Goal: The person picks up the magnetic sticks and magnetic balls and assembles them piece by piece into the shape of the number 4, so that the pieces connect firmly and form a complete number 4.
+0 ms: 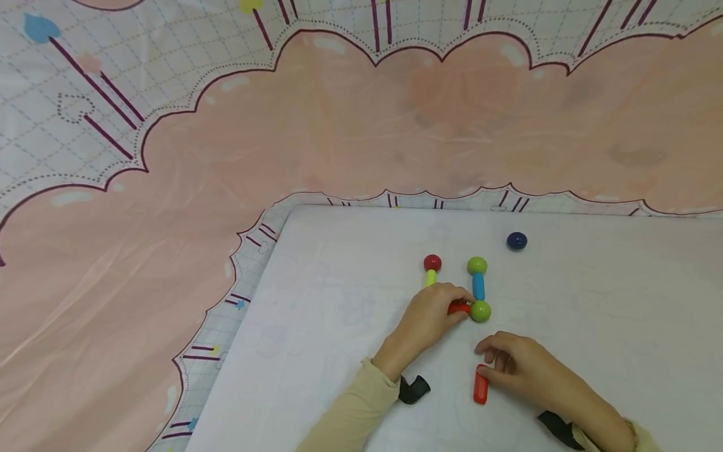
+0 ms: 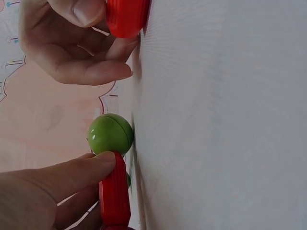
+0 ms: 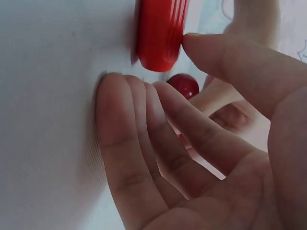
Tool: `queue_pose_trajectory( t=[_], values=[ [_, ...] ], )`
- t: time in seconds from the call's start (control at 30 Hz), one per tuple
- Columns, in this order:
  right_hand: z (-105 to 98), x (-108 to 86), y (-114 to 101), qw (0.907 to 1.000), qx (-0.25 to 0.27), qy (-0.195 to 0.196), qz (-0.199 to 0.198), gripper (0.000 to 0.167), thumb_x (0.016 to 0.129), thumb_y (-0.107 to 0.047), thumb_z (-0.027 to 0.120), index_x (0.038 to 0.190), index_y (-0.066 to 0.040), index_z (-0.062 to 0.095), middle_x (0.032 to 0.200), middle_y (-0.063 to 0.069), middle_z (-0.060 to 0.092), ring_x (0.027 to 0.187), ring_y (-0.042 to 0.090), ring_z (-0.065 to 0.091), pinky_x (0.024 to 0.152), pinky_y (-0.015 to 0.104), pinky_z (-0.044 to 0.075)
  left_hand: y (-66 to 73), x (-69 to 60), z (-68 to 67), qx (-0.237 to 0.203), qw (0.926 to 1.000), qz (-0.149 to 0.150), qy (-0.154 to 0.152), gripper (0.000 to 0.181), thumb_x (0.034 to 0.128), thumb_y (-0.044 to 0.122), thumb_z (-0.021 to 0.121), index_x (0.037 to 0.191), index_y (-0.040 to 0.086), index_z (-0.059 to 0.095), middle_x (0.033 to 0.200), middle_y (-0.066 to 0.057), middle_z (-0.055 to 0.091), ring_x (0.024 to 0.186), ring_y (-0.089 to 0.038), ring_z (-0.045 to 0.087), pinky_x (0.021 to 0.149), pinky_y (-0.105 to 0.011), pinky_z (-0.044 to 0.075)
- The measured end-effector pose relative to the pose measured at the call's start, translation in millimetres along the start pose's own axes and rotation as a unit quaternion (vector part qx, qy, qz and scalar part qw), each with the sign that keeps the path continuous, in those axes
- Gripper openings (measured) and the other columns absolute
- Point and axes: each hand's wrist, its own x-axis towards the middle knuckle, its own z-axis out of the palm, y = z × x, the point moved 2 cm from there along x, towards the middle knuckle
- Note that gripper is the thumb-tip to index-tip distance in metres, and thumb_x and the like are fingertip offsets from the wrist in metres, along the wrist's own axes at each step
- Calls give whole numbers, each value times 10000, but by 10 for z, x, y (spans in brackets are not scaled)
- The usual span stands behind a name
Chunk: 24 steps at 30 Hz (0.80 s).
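My left hand pinches a red magnetic stick near the end that meets a green ball. From that ball a blue stick leads up to another green ball. Beyond the left hand lies a yellow-green stick with a dark red ball at its far end; its near end is hidden. My right hand is beside a second red stick lying on the board. Its thumb is at the stick's edge, while its other fingers are bent loosely, apart from it.
A dark blue ball lies alone toward the back of the white board. Under the board spreads a peach patterned cloth. Black straps are at both wrists, near the beige sleeves.
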Motion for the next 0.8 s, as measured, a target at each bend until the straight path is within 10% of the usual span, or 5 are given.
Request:
queue_pose_trajectory(
  t=[0.8],
  values=[
    [32, 71, -31, 9991, 307, -261, -115, 150, 839, -164, 785, 936, -98, 691, 779, -146, 582, 692, -40, 518, 612, 199, 505, -13, 9, 3, -75, 10000, 26, 48, 246, 869, 175, 777, 1113, 180, 750, 1056, 73, 729, 929, -12, 620, 821, -114, 468]
  ],
)
